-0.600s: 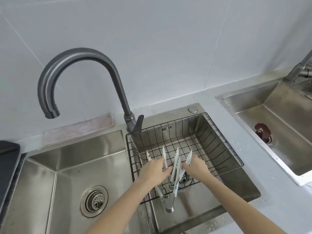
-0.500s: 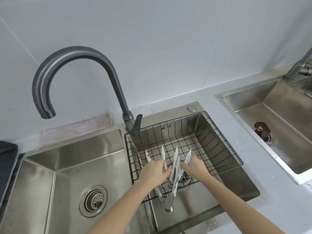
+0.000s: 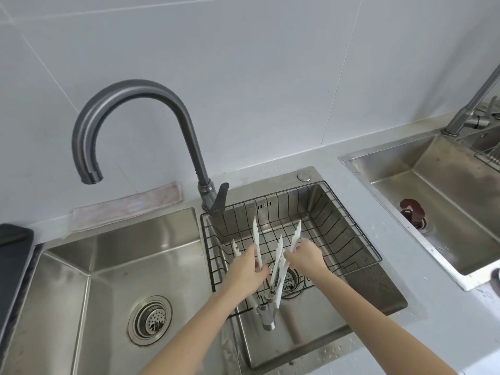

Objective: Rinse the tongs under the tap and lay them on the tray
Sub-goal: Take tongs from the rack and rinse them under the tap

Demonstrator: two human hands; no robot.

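Observation:
Two pairs of tongs with white arms and steel hinge ends sit over the black wire basket in the right basin. My left hand grips the left tongs, whose tips point up and away from me. My right hand holds the right tongs, and its arms splay above the drain. The steel hinge ends hang past the basket's near edge. The grey gooseneck tap has its spout over the left basin, and no water shows. A dark tray lies at the far left edge.
The left basin has a round drain strainer. A pale folded cloth lies along the wall behind it. A second sink with a brown drain plug sits to the right across a grey counter strip.
Both hands stay on the tongs over the basket. The white tips have tilted slightly higher, and the right hand has edged up and left. The view has shifted a little.

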